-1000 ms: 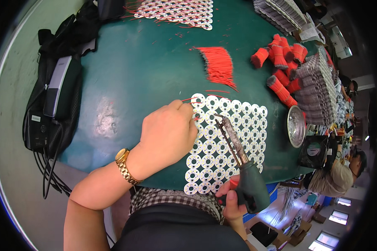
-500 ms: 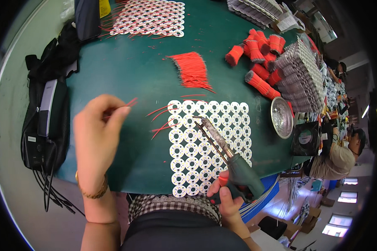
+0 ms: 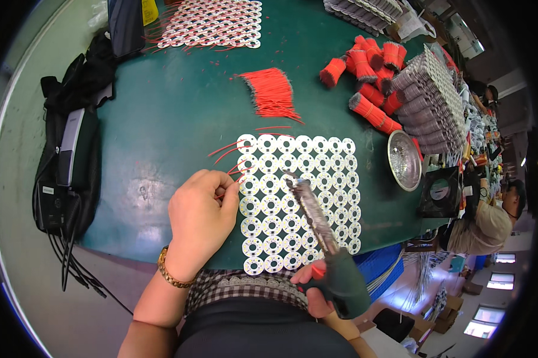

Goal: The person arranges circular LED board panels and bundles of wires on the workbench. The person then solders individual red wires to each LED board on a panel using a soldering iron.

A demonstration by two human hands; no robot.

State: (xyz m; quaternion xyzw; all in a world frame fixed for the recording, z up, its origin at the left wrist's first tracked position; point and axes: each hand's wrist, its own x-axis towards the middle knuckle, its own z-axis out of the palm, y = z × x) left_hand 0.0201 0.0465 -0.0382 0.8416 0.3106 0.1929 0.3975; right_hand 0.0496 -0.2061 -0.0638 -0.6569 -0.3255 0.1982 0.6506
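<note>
A panel of round white LED boards (image 3: pixel 272 225) lies flat on the green table in front of me. My left hand (image 3: pixel 202 210) is closed in a pinch at the panel's left edge, with a bit of red wire showing between the fingers. Several red wires (image 3: pixel 223 153) are at the boards of the upper left rows, their free ends sticking out leftward. My right hand (image 3: pixel 315 293) grips a dark green soldering gun (image 3: pixel 348 283) with a red trigger; its tip is over the panel's upper rows. A fanned pile of cut red wires (image 3: pixel 271 94) lies beyond the panel.
Bundles of red wire (image 3: pixel 373 113) lie at the back right, beside stacked white board panels (image 3: pixel 433 104). A round metal dish (image 3: pixel 404 161) stands right of the panel. Another wired panel (image 3: pixel 212 24) is at the far side. A black bag (image 3: pixel 78 173) sits left; a person (image 3: pixel 484 224) is at right.
My left hand has moved right and down with its wire to the panel's left edge. The soldering gun has shifted slightly, its tip now a little lower and to the right.
</note>
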